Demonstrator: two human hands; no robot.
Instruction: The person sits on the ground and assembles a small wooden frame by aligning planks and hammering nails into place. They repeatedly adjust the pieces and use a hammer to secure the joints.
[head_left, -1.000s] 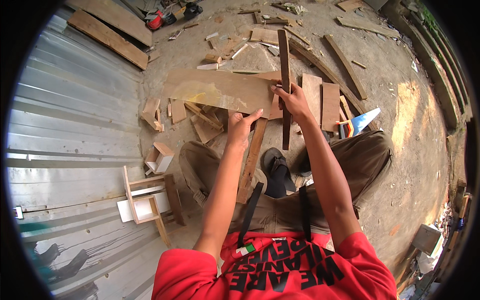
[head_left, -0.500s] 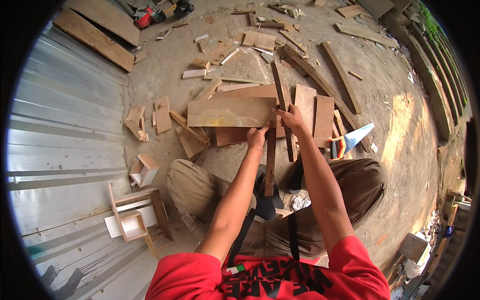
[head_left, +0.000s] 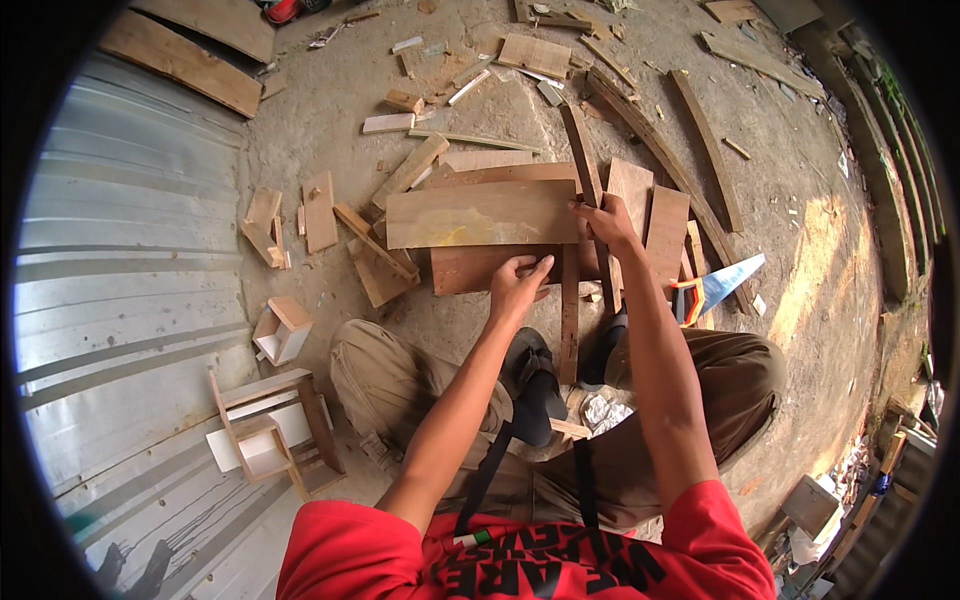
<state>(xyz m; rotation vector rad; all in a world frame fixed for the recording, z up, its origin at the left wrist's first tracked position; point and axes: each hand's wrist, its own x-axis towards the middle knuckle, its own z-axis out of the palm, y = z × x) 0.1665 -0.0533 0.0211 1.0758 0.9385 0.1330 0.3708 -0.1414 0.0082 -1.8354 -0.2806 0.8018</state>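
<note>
I squat over a pile of wood on bare ground. My right hand (head_left: 603, 222) grips a dark narrow wooden strip (head_left: 581, 150) that runs slantwise past the right end of a light rectangular plywood board (head_left: 480, 213). My left hand (head_left: 520, 285) pinches the lower edge of that board with curled fingers. A reddish board (head_left: 470, 268) lies just beneath it. A thin slat (head_left: 570, 320) runs from the boards toward my feet in dark shoes (head_left: 535, 385).
A handsaw with an orange handle (head_left: 720, 285) lies right of my right arm. Small open wooden boxes (head_left: 282, 330) and a frame (head_left: 260, 440) stand on corrugated metal sheet (head_left: 120, 300) at left. Offcuts and long planks (head_left: 710, 140) litter the ground ahead.
The dark strip has come down from standing above the board and now lies along its right end. Both hands have moved forward with the board, and my head has tilted down.
</note>
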